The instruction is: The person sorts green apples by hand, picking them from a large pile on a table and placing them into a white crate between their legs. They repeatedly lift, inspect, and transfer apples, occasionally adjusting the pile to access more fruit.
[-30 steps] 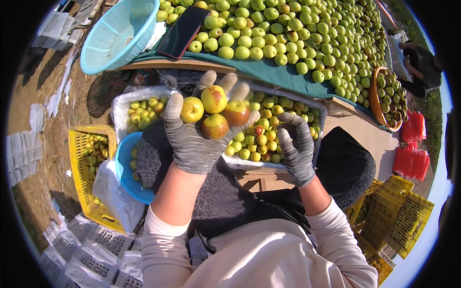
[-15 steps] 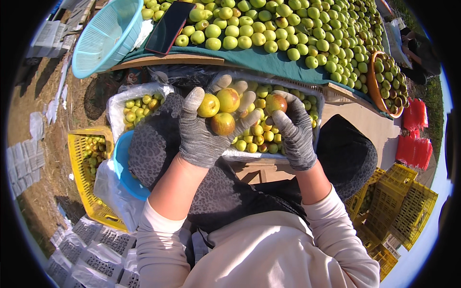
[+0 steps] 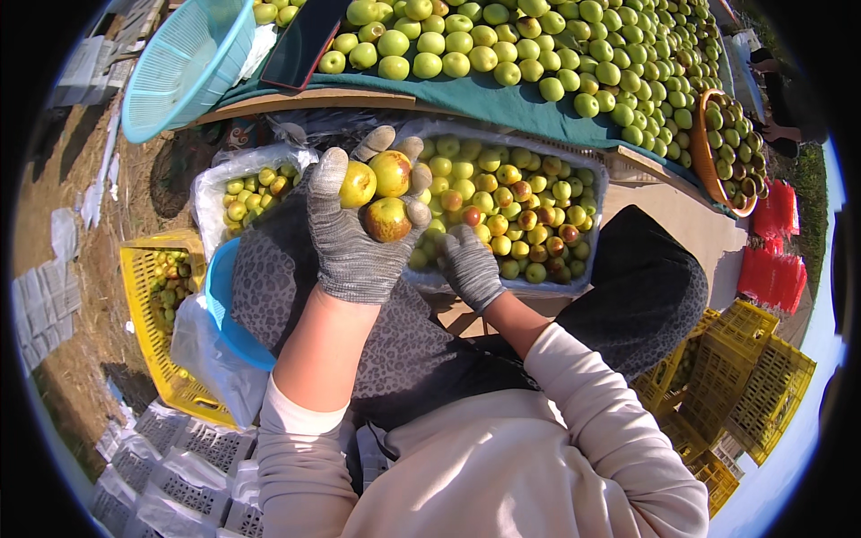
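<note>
My left hand, in a grey knit glove with pale fingertips, is cupped palm up around three green jujubes with reddish-brown patches. My right hand, gloved the same, reaches down over the near left part of a white, plastic-lined crate of yellow-green and reddish jujubes. Its fingers are bent down among the fruit. Whatever they hold, if anything, is hidden under the hand.
Beyond the crate, a green-covered table bears a heap of jujubes, a phone, a light-blue basket and an orange basket. A smaller lined crate, blue basin and yellow crate are left; yellow crates stand right.
My right hand has moved left and down to the crate, and the jujube it held up no longer shows. My left hand has shifted slightly left, keeping its three jujubes.
</note>
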The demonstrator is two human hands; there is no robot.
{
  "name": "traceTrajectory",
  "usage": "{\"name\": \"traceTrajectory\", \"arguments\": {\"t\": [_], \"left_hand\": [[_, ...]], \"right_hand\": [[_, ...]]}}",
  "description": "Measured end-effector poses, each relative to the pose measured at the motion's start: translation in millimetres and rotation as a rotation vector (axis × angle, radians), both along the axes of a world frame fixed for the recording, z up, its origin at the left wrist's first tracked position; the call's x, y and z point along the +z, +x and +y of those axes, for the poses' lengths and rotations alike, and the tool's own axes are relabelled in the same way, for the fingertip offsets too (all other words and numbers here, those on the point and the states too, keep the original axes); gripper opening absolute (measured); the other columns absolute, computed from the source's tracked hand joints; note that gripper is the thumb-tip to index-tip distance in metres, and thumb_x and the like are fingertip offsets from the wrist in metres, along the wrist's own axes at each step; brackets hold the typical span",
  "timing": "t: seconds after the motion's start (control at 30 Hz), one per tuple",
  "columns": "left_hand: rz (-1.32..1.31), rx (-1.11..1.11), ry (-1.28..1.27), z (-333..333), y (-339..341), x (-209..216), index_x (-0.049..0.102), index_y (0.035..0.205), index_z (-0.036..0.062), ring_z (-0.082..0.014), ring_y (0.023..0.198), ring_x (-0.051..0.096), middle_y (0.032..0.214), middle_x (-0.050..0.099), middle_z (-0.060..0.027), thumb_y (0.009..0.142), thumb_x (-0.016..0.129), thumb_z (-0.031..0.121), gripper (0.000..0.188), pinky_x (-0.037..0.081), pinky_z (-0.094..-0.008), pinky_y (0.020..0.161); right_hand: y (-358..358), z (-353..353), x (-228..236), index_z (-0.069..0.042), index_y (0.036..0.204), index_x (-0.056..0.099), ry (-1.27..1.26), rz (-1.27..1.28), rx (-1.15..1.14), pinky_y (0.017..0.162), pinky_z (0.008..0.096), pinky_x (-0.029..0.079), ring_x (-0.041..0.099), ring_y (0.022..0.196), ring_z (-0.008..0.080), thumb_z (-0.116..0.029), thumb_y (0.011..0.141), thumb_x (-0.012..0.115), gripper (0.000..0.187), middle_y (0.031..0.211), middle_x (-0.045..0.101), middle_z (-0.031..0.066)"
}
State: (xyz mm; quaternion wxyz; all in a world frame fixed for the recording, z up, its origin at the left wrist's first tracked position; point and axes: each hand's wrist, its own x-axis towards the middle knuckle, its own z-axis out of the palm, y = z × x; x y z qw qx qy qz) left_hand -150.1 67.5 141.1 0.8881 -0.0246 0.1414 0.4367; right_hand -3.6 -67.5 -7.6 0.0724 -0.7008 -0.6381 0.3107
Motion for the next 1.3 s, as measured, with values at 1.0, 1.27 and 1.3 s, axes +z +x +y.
{"name": "traceTrajectory", "arguments": {"t": [1.0, 1.27, 1.3], "left_hand": [[0.542, -0.212, 0.017, -8, 16, 4, 0.058, 0.113, 0.0026, -0.0184, 0.076, 0.065, 0.107, 0.063, -0.0144, 0.088, 0.062, 0.03, 0.037, 0.057, -0.0287, 0.062], [0.452, -0.013, -0.032, 0, 3, 2, 0.06, 0.1, 0.0074, -0.0143, 0.066, 0.062, 0.088, 0.063, -0.0072, 0.089, 0.063, 0.029, 0.025, 0.054, -0.0287, 0.055], [0.466, -0.03, -0.018, 0, 4, 3, 0.06, 0.1, 0.0079, -0.0139, 0.067, 0.062, 0.088, 0.062, -0.0067, 0.089, 0.064, 0.03, 0.025, 0.054, -0.0286, 0.056]], "right_hand": [[45, 57, 144, -0.006, 0.122, 0.054, 0.316, 1.109, -0.631, 0.083, 0.0317, 0.05, 0.057, 0.094, 0.0189, -0.007, 0.08, 0.067, 0.044, 0.106, 0.057, 0.0129], [-5, 19, 33, -0.009, 0.119, 0.056, 0.105, 0.044, 0.153, 0.092, 0.0421, 0.045, 0.054, 0.108, 0.0318, -0.016, 0.078, 0.062, 0.042, 0.114, 0.054, 0.0138], [-11, 19, 20, -0.009, 0.12, 0.056, 0.043, -0.009, 0.198, 0.094, 0.0422, 0.043, 0.054, 0.109, 0.0313, -0.016, 0.079, 0.061, 0.042, 0.117, 0.053, 0.014]]}}
